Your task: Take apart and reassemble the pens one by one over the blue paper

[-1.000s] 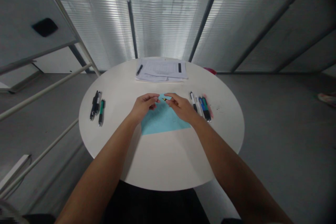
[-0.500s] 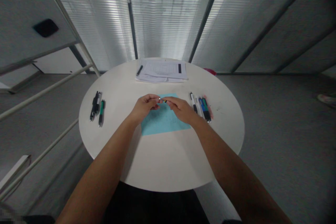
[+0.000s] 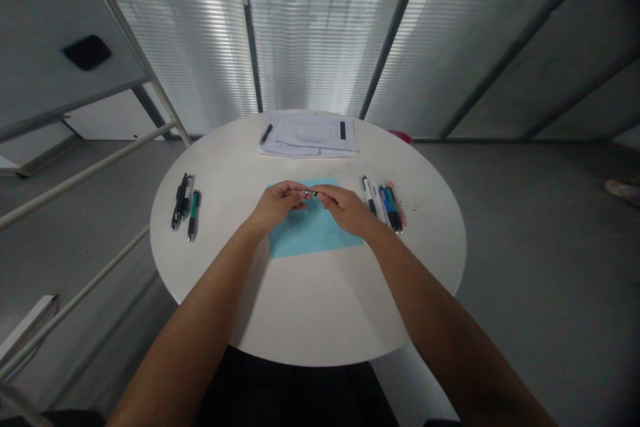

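Note:
Over a light blue sheet (image 3: pixel 315 233), both my hands meet around a small pen (image 3: pixel 312 193) with yellow and black on it. My left hand (image 3: pixel 281 205) is closed, its thumb and fingers pinching the pen's small silver tip end. My right hand (image 3: pixel 343 205) closes around the other end, so most of the barrel is hidden by the fingers. The tip and the barrel seem to touch; whether they are joined I cannot tell.
On the round white table (image 3: pixel 320 307), black pens (image 3: pixel 181 201) and a green pen (image 3: pixel 193 215) lie at left. Several more pens (image 3: pixel 385 203) lie at right, close to my right wrist. Stacked papers (image 3: pixel 307 135) with a black pen (image 3: pixel 266 134) are at the back.
My left hand has shifted slightly right, bringing the silver tip end closer to the yellow-and-black part. My right hand has hardly moved.

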The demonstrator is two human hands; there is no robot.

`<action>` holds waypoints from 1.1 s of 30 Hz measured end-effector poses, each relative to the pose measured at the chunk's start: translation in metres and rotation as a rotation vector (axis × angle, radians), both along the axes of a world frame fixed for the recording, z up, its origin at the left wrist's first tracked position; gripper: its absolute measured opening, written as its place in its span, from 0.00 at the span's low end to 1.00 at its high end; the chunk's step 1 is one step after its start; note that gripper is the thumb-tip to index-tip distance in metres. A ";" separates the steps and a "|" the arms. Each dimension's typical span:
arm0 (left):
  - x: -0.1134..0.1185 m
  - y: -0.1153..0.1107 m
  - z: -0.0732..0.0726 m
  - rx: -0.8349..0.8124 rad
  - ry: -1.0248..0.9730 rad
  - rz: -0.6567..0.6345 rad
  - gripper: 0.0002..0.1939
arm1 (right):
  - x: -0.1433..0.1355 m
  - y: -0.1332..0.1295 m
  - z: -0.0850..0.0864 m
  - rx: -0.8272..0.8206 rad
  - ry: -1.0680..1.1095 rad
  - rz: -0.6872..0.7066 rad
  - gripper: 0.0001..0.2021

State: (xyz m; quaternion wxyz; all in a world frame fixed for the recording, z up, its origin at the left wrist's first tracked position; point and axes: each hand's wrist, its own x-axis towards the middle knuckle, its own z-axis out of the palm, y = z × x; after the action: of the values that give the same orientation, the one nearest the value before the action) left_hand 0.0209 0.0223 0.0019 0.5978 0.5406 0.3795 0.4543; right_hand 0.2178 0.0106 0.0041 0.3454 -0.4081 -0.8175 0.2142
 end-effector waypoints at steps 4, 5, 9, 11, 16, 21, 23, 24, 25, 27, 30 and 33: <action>0.000 -0.001 0.001 0.002 0.008 -0.011 0.15 | 0.000 0.000 0.000 -0.008 -0.017 -0.001 0.18; 0.000 -0.001 0.001 0.001 0.008 -0.009 0.15 | 0.000 0.000 0.001 -0.007 -0.020 -0.002 0.18; 0.000 0.000 0.000 -0.007 0.009 -0.020 0.14 | 0.000 -0.001 0.001 -0.024 -0.030 -0.003 0.18; 0.000 0.000 -0.001 -0.006 0.014 -0.027 0.13 | 0.000 -0.001 0.001 -0.029 -0.027 -0.002 0.18; 0.000 0.000 -0.001 0.010 0.031 -0.017 0.13 | 0.001 -0.001 0.001 -0.032 -0.032 0.001 0.18; 0.001 -0.001 0.001 -0.005 0.011 -0.004 0.13 | 0.000 -0.001 0.002 -0.032 -0.039 -0.003 0.17; 0.001 -0.001 0.001 -0.002 0.010 0.004 0.13 | 0.000 -0.001 0.002 -0.031 -0.044 -0.006 0.16; 0.001 -0.001 0.001 -0.001 0.015 0.005 0.13 | 0.000 -0.001 0.002 -0.030 -0.048 -0.008 0.16; 0.001 -0.001 0.001 -0.002 0.022 0.004 0.13 | -0.001 -0.001 0.002 -0.028 -0.052 -0.011 0.16; 0.000 -0.001 0.000 -0.005 0.037 -0.005 0.13 | -0.001 0.000 0.002 -0.020 -0.058 -0.020 0.15; 0.000 0.000 -0.001 -0.005 0.054 -0.016 0.14 | 0.000 0.001 0.000 0.000 -0.073 -0.019 0.14; 0.000 0.001 -0.004 0.024 0.085 -0.009 0.14 | 0.000 0.001 -0.001 0.010 -0.074 -0.019 0.14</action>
State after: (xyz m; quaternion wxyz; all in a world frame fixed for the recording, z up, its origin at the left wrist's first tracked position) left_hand 0.0214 0.0236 -0.0016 0.5767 0.5684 0.3965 0.4326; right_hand 0.2178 0.0121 0.0030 0.3189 -0.4218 -0.8268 0.1916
